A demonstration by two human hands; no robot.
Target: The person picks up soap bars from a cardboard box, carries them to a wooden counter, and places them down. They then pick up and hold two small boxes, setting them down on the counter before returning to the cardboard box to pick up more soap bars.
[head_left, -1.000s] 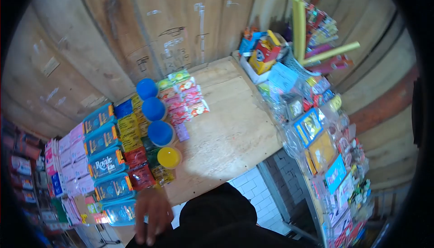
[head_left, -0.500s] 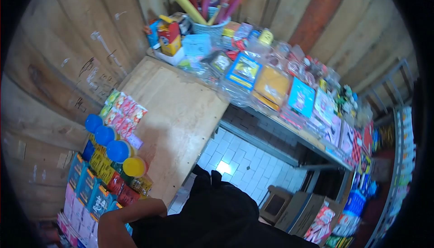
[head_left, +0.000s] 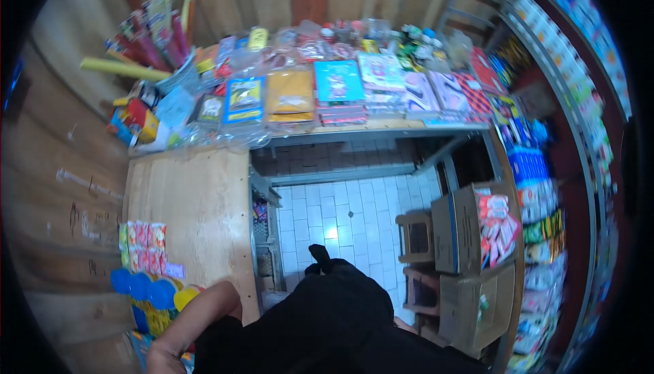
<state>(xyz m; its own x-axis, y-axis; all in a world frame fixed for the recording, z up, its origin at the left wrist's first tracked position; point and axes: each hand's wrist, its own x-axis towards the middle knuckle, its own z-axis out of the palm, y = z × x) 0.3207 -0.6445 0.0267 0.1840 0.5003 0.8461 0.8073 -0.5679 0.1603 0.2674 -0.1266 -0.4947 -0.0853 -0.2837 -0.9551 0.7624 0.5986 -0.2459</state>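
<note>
My left forearm (head_left: 204, 316) is bent at the lower left, beside the wooden counter (head_left: 194, 190); the hand itself lies outside the picture. Close by the arm stand jars with blue lids (head_left: 163, 293) and one yellow-lidded jar (head_left: 185, 298), partly covered by the arm. Pink and red sachets (head_left: 146, 246) lie in rows just beyond the jars. A small patch of bare skin (head_left: 405, 325) shows at the right edge of my black clothing (head_left: 313, 326); no fingers of my right hand can be seen.
Notebooks (head_left: 340, 82), envelopes (head_left: 290, 95) and plastic-wrapped goods fill the far counter. A basket (head_left: 178, 78) holds long wrapped rolls. Cardboard boxes (head_left: 477, 302) and brown plastic stools (head_left: 415, 234) stand at right, near hanging packets (head_left: 535, 204). White tiles (head_left: 364, 200) cover the floor.
My view has turned to the right, so the counters now look level and more of the boxes and right-hand shelves shows. My left arm stays bent at the lower left.
</note>
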